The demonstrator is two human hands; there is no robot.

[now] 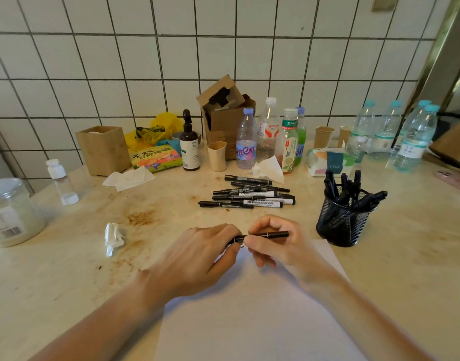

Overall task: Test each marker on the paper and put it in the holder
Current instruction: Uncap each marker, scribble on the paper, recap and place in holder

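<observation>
A thin black marker [272, 234] lies level between my two hands, above the far edge of the white paper [252, 316]. My left hand [197, 259] grips its left end with curled fingers. My right hand [274, 243] pinches the barrel near its middle. Whether the cap is on is hidden by my fingers. A pile of several black markers [249, 195] lies on the table behind my hands. The black mesh holder [341, 221] stands to the right with several markers upright in it.
A crumpled tissue [114, 237] lies left of the paper. Along the tiled wall stand several bottles [246, 142], a cardboard box [225, 115], a wooden box [104, 149], a tissue pack [330, 160] and paper cups. A plastic jar [10, 212] is at far left.
</observation>
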